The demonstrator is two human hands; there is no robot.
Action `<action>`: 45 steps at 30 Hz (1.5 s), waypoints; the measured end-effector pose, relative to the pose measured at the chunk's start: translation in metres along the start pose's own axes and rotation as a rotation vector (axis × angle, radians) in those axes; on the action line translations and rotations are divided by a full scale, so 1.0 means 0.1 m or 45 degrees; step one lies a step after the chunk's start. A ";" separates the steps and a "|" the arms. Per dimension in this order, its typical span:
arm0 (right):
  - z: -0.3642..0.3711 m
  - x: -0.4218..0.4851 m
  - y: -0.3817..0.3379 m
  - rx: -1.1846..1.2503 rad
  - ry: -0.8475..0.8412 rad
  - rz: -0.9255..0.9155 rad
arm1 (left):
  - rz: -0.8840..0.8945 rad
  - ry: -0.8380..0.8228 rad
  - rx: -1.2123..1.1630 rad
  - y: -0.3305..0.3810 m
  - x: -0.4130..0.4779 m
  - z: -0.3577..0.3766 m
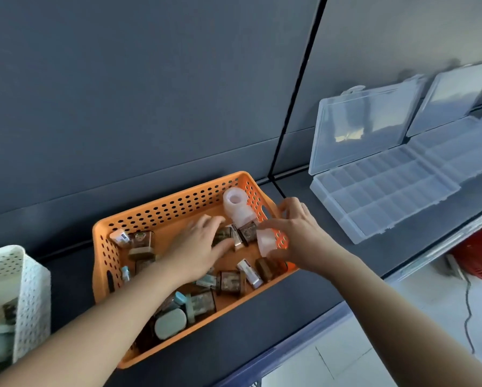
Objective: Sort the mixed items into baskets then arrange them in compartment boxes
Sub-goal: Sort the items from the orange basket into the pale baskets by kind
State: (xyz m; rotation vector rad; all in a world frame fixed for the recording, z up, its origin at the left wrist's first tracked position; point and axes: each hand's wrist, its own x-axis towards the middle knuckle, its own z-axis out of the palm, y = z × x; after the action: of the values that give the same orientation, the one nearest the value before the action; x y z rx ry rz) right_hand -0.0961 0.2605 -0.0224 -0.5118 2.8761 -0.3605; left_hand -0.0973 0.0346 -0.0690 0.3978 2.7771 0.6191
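Seen from the head camera, both hands work in the orange basket (161, 210), which sits mid-scene on the dark tabletop (332, 263) and holds a jumble of small things. The left hand (197, 247) reaches in from the near left with fingers straight and spread. It lies over a cluster of small brown blocks (248, 233) and grips nothing that I can make out. The right hand (298, 233) sits at the basket's right wall, fingers curled. It seems to pinch a pale pink piece (265, 241) between thumb and fingers, though motion blur makes the hold uncertain. A larger pale pink cylinder (235, 203) stands just beyond, in the far right corner of the basket.

What the next move turns on, I judge, is where that pink piece must go. The open clear compartment box (382, 196) lies to the right and slightly far of the right hand, well apart from the basket. Its rows run on a slant toward the far right and its lid is propped up behind. The right hand is plainly the nearer one to it. A second compartment box (457, 146) sits farther right. The white basket (24, 275), at the left edge with a few items inside, lies on the left hand's side.
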 end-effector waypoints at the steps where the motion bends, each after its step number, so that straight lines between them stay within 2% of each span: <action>1: 0.00 -0.01 0.00 -0.037 0.044 -0.007 | 0.042 -0.004 0.006 0.04 -0.03 -0.01; 5: 0.02 -0.05 0.06 0.016 0.178 -0.022 | 0.182 -0.177 0.041 0.16 -0.17 0.03; 8: 0.03 -0.08 0.09 0.014 0.244 -0.056 | 0.177 -0.191 0.081 0.11 -0.16 0.04; 11: 0.02 -0.05 0.07 -0.062 0.308 -0.140 | 0.100 -0.118 0.188 -0.02 -0.13 -0.02; 14: 0.03 0.01 0.04 -0.086 0.352 -0.216 | 0.070 0.085 0.225 -0.04 -0.10 -0.11; 17: 0.02 0.01 0.03 0.065 0.368 -0.158 | 0.175 0.204 0.059 0.20 0.03 -0.12; 21: 0.07 -0.03 0.08 0.228 0.394 -0.094 | 0.208 0.130 -0.209 0.51 0.22 -0.03; 25: 0.05 -0.03 0.14 0.319 0.420 -0.032 | 0.154 0.181 -0.304 0.51 0.18 -0.04; 28: 0.02 0.05 0.06 0.287 0.424 -0.090 | 0.035 0.256 -0.353 0.31 0.06 -0.12; 31: 0.01 0.21 -0.11 0.198 0.356 -0.157 | -0.132 0.310 -0.416 0.08 -0.14 -0.23; 36: 0.05 0.52 -0.33 -0.069 0.049 -0.076 | -0.263 0.367 -0.541 -0.10 -0.44 -0.33; 45: 0.11 0.66 -0.36 -0.102 -0.001 -0.044 | -0.332 0.405 -0.693 -0.22 -0.71 -0.39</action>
State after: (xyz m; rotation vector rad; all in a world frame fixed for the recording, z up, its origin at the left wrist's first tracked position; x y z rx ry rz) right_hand -0.1430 0.2017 -0.0332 -0.5762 2.8937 -0.2518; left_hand -0.0480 -0.0222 -0.0303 -0.1909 2.7081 1.4125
